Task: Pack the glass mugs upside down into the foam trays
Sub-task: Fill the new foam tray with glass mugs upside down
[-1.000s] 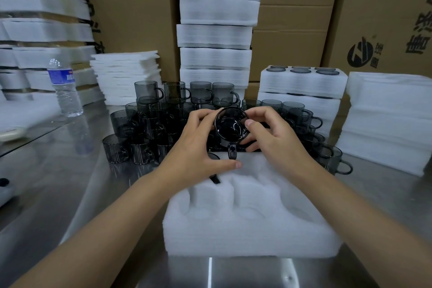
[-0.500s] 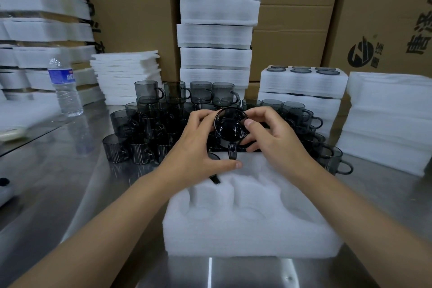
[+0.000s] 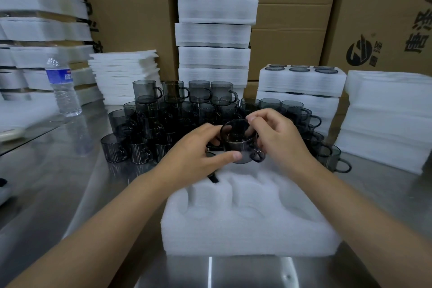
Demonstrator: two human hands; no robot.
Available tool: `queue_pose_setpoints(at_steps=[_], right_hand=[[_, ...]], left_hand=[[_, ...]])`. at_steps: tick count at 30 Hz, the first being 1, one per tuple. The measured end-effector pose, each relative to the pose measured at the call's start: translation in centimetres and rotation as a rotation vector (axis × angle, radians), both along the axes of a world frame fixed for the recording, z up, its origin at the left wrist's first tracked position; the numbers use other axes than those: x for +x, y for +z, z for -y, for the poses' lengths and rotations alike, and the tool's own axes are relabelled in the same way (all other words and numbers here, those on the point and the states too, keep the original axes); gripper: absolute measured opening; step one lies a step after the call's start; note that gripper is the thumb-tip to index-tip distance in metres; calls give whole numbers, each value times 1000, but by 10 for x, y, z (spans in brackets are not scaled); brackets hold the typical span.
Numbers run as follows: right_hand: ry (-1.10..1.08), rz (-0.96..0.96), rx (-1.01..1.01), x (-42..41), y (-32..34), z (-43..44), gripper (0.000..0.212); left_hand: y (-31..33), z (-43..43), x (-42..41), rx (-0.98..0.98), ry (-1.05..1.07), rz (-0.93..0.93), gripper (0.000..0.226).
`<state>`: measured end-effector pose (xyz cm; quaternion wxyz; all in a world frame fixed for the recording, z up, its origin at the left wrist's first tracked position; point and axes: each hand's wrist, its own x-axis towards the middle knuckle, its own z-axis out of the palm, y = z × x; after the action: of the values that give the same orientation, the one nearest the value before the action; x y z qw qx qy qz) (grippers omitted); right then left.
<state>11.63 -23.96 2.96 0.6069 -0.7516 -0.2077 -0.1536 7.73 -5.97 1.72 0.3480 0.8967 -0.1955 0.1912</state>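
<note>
A smoky grey glass mug (image 3: 240,145) is held between both hands above the far edge of a white foam tray (image 3: 245,231). My left hand (image 3: 198,154) grips its left side with the thumb under the body. My right hand (image 3: 278,138) pinches the rim from the right. The mug sits roughly upright, tipped a little, with its handle pointing to the lower right. The tray's round pockets that I can see hold no mugs. A dark handle (image 3: 214,179) pokes out at the tray's far left corner. Behind the hands stands a crowd of the same grey mugs (image 3: 149,128).
A tall stack of foam trays (image 3: 215,30) rises at the back centre. Packed trays (image 3: 301,82) with mug bases showing stand at the right, beside flat foam sheets (image 3: 385,119). A water bottle (image 3: 62,86) stands at the left. Cardboard boxes (image 3: 292,18) line the back of the steel table (image 3: 58,194).
The mug has turned from facing its mouth toward me to roughly upright, and both hands have lowered it slightly toward the tray.
</note>
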Motion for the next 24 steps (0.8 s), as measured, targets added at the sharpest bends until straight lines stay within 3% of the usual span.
queue_pose_setpoints(at_steps=[10,17,21,24], right_hand=[[-22,-27,-130,-1,-1,1,20],[-60,-34,-215,-6,2,-1,24],[-93,-26,-260,-8,4,0,27],[-117,6,-288,-9,4,1,26]], left_hand=[[0,0,-2,66,20,-77,40],[2,2,-3,95,30,-102,56],[1,1,-2,65,21,-125,52],[2,2,-3,43,7,-129,37]])
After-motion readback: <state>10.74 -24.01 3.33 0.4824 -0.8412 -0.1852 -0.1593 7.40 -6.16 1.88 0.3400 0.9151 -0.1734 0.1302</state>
